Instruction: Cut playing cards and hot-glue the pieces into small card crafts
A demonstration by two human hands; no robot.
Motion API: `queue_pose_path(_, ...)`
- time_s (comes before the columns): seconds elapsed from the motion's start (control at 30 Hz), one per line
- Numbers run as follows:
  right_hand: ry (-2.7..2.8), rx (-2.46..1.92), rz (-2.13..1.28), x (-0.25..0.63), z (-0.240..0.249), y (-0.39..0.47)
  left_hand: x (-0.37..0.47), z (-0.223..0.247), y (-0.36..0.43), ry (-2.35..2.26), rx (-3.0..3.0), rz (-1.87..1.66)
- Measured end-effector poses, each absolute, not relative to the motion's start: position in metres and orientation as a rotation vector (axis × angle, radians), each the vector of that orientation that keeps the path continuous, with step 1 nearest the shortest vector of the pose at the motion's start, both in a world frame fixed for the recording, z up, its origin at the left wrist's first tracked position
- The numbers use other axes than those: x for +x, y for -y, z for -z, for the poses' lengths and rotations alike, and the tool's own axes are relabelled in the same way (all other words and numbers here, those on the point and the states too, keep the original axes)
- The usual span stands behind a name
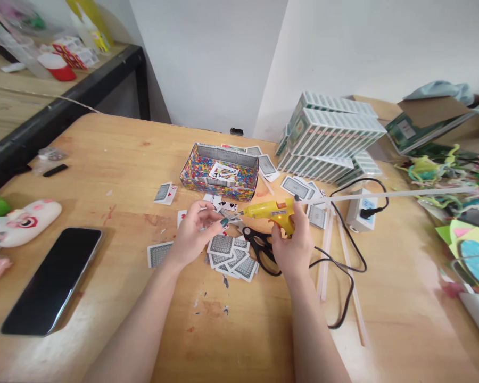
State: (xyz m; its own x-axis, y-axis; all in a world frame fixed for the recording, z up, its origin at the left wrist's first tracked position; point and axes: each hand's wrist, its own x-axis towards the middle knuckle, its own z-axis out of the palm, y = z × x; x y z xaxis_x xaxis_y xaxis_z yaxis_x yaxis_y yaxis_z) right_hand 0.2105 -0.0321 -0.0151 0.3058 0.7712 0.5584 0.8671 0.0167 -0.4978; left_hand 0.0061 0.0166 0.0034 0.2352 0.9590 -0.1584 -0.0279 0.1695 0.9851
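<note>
My right hand point(297, 242) is wrapped round a yellow hot glue gun point(269, 210), its orange light on and its nozzle pointing left. A long translucent glue stick point(387, 196) sticks out of the gun's back. My left hand point(197, 231) is closed in a pinch just left of the nozzle; what it pinches, if anything, I cannot make out. Beneath the hands lie black-handled scissors point(259, 247) and a loose pile of playing cards point(233, 256). Behind them stands an open box point(219, 186) with a multicoloured pattern, grey card backs along its inner wall and a face card inside.
Stacked packs of cards point(331, 135) stand at the back right. A power strip point(361, 210) with a black cable point(349, 258) and spare glue sticks point(326, 255) lie to the right. At left are a phone point(54, 279) and a white plush-like item point(27, 223).
</note>
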Motion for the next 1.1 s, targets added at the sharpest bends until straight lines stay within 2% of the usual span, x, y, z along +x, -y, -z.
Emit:
queue_pose_path(0.63, 1.475, -1.819, 0.135, 0.213, 0.013, 0.032, 0.003, 0.0, -0.018, -1.027, 1.119, -0.956)
queue_pose_path(0.93, 1.312, -2.048, 0.074, 0.22, 0.022, 0.026, -0.009, -0.001, -0.024, -1.027, 1.083, -1.133)
queue_pose_path(1.1, 1.3, -2.096, 0.172, 0.217, 0.016, 0.026, -0.015, -0.001, -0.027, -1.035, 1.059, -1.2)
